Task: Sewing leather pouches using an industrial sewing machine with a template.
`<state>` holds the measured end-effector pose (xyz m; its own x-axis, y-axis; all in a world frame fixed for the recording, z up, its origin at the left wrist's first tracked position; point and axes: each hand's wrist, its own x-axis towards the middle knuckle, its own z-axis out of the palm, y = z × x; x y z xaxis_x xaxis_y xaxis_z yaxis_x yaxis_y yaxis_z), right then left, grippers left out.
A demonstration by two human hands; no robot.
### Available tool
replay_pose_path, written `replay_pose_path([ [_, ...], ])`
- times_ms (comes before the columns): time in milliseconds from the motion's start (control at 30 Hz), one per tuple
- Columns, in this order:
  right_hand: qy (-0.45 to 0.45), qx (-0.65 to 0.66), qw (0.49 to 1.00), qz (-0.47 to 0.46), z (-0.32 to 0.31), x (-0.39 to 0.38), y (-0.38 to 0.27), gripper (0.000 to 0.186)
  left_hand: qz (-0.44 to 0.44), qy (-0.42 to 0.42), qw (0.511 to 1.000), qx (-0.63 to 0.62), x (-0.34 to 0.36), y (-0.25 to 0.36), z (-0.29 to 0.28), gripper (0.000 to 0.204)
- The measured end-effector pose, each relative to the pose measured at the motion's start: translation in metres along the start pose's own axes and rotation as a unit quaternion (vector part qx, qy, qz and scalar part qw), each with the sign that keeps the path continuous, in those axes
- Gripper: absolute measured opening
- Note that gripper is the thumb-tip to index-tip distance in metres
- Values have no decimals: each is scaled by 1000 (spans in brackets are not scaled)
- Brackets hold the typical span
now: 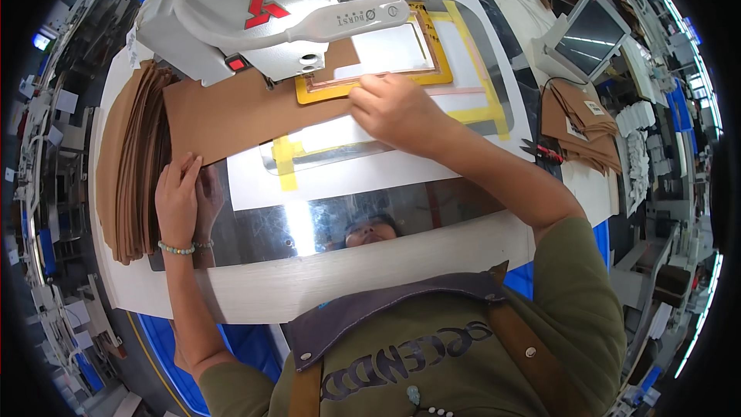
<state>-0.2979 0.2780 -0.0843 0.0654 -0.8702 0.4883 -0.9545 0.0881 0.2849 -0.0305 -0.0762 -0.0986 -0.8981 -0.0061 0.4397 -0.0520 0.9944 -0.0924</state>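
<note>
A flat brown panel (231, 116) lies slanted under the sewing machine head (247, 15), its right part beneath a yellow rectangular frame (332, 93). At the panel's near left corner, my left hand (180, 194) has its fingers together on the edge. My right hand (397, 112) is closed, fingertips curled at the near edge of the yellow frame; what lies under the fingers is partly hidden. A clear template (309, 159) with yellow tape strips sits under the panel on a white sheet (251, 193).
A tall stack of brown pieces (127, 177) stands left of my left hand. To the right lie red-handled nippers (548, 154) and more brown pieces (579, 127). A screen (590, 35) stands at the back right. The shiny metal plate (370, 216) mirrors the surroundings.
</note>
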Motion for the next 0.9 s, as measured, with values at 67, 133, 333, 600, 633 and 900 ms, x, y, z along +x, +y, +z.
replay_pose_path([
  [67,-40,13,998,38,-14,-23,12,10,24,1,1000,-8,22,15,4,33],
  [133,-48,8,997,55,-29,-39,21,10,66,3,998,-7,41,26,9,32],
  [333,-8,95,985,147,-51,-49,38,13,-23,-6,998,65,54,15,17,27],
  [600,-122,149,940,281,-49,-61,86,27,-229,-120,948,187,-31,-49,-13,35],
  [633,-123,148,939,283,-46,-61,87,27,-240,-131,942,194,-35,-47,-18,38],
  [900,-176,253,924,224,-28,-53,82,53,-109,-110,986,-57,28,53,-20,50],
])
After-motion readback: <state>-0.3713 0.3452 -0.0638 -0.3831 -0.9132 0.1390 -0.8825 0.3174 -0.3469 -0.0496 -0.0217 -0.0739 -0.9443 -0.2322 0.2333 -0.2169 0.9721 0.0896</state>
